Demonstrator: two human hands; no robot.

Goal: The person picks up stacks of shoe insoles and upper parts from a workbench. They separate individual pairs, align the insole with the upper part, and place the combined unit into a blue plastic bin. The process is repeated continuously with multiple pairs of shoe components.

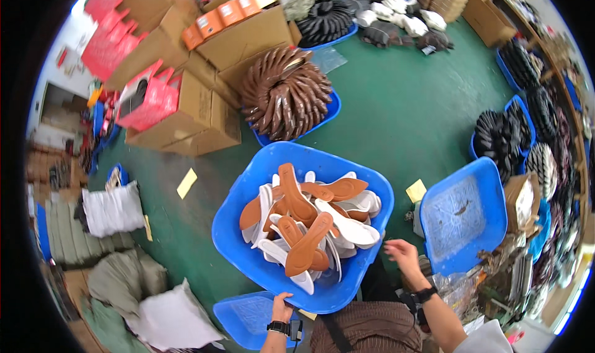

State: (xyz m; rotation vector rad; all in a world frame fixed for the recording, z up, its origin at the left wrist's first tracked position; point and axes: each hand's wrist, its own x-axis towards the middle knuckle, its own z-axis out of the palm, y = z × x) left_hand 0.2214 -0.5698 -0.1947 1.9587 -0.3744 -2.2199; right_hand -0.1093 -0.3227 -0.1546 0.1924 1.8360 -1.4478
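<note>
A large blue plastic basin (232,254) is right in front of my body, heaped with shoe insoles (308,244), some tan and some white, lying at all angles. My left hand (282,308) grips the basin's near rim, its fingers closed over the edge. Just off the basin's right side, my right hand (403,255) is in the air with loosely bent fingers and nothing visible in it. Part of a second, smaller blue basin (248,319) shows beyond my left wrist.
Beyond the basin, a blue tub holds a spiral of glossy brown shoe parts (286,93). Cardboard boxes (204,114) stand at the far left. A blue basin (462,223) with a scuffed bottom is at the right. White sacks (170,316) lie at the lower left on the green floor.
</note>
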